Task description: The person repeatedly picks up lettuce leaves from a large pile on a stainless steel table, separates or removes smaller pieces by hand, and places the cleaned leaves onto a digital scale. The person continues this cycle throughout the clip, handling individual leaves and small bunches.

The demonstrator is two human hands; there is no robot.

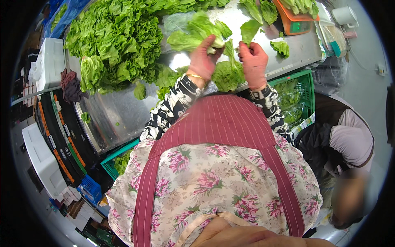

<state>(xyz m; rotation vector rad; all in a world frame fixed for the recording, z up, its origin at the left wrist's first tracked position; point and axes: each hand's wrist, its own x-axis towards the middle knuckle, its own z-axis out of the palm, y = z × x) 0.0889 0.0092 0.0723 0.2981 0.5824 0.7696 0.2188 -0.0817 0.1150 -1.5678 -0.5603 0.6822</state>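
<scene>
A head of green lettuce (193, 34) is gripped at its stem end by my left hand (203, 58), its leaves pointing up and left, slightly blurred. Pinched between the fingers of my right hand (253, 63) is a single lettuce leaf (250, 31). Both hands are above the stainless steel table (296, 46). Loose lettuce leaves (227, 74) lie below and between my hands, near the table's front edge. To the left a large pile of lettuce (114, 43) covers the table, with a clear plastic bag (177, 21) beside it.
An orange scale (296, 26) bearing lettuce stands at the back right. Below the table's edge, a green crate (308, 89) holds bagged lettuce. Another person (342, 132) bends close by on my right. A dark cloth (72, 85) hangs at the left edge, near stacked black crates (58, 136).
</scene>
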